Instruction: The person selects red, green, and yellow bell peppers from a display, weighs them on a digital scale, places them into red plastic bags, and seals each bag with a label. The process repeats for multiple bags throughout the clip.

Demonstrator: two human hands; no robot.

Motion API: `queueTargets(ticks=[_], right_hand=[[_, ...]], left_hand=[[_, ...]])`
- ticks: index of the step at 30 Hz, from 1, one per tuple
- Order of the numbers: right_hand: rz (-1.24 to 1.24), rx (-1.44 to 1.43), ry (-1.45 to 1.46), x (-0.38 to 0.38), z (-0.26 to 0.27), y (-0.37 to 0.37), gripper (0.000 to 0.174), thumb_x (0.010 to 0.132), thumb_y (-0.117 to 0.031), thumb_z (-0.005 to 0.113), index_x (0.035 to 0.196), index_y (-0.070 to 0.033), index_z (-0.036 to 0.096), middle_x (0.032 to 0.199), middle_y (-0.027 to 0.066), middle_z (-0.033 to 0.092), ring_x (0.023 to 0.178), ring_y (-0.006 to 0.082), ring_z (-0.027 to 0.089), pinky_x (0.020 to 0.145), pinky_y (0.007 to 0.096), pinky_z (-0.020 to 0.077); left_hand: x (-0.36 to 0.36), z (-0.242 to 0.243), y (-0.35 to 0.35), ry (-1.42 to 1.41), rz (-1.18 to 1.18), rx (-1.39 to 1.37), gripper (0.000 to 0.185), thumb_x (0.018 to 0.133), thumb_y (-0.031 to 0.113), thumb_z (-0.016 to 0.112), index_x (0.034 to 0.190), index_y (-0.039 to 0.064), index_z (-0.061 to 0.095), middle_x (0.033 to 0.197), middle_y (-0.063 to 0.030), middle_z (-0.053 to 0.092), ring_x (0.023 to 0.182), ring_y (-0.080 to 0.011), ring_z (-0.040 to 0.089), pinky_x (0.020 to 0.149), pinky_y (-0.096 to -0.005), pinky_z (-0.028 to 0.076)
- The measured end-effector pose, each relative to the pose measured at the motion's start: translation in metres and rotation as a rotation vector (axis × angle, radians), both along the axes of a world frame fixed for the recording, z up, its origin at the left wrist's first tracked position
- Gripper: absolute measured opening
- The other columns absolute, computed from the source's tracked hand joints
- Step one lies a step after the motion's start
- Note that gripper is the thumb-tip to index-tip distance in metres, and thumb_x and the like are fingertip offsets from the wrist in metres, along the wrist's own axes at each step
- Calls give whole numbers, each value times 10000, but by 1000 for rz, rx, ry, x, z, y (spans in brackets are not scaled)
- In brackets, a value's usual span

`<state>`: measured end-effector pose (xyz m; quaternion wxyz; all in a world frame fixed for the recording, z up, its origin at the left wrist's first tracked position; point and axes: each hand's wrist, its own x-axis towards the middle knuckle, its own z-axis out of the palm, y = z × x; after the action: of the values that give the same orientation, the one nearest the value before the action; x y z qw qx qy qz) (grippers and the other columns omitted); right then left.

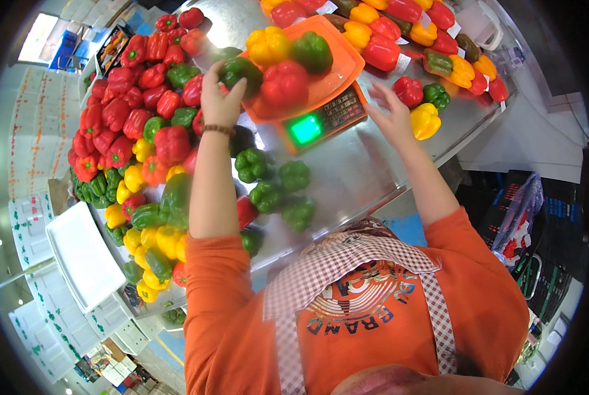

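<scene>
My left hand point(221, 96), with a beaded bracelet at its wrist, has its thumb and fingers around a dark green bell pepper point(241, 74) at the left rim of an orange weighing tray point(331, 91). Inside the tray sit a yellow bell pepper point(268, 45), a red bell pepper point(284, 85) and another green bell pepper point(312, 52). The tray rests on an orange digital scale point(287, 144) with a lit green display and a keypad. To the right of the scale, my right hand point(389, 111) is empty with its fingers apart.
A large heap of red peppers point(121, 111) fills the table's left side, with yellow peppers point(168, 242) nearer me. Loose green peppers point(267, 196) lie before the scale. Three loose peppers point(425, 126) and rows of labelled packs point(381, 52) are at right. A white tray point(84, 256) stands far left.
</scene>
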<state>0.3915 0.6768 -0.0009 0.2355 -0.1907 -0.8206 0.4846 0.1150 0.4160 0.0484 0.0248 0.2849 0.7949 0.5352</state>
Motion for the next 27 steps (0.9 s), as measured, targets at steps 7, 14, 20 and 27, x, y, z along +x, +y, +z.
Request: queueTargets(ticks=[7, 14, 20, 27], right_hand=[[-67, -312, -296, 132, -65, -36, 388, 897, -136, 667, 1252, -1, 584, 1066, 137, 689, 974, 203, 666, 860, 327, 523], [-188, -255, -303, 117, -98, -9, 389, 905, -120, 660, 1265, 0, 573, 1116, 131, 669, 1020, 189, 645, 881, 312, 513], [-247, -53, -258, 96, -96, 26, 422, 897, -103, 655, 1300, -27, 555, 1053, 111, 684, 961, 189, 668, 850, 310, 523], [-330, 57, -321, 90, -101, 36, 390, 911, -97, 644, 1292, -49, 571, 901, 51, 693, 801, 114, 650, 749, 269, 523]], left_hand=[[97, 11, -116, 56, 265, -78, 538, 788, 71, 778, 1257, -10, 528, 1202, -127, 596, 1125, -209, 570, 975, -344, 466], [134, -9, -148, 232, 427, -333, 561, 707, 209, 843, 1174, 31, 590, 1141, -148, 619, 990, -321, 598, 896, -415, 470], [147, -2, -156, 489, 398, -574, 549, 662, 207, 843, 1134, 64, 602, 1114, -115, 644, 1029, -333, 599, 937, -455, 440], [139, -8, -136, 349, 316, -556, 569, 702, 170, 820, 1226, 101, 609, 1222, -128, 617, 1083, -332, 595, 930, -403, 486]])
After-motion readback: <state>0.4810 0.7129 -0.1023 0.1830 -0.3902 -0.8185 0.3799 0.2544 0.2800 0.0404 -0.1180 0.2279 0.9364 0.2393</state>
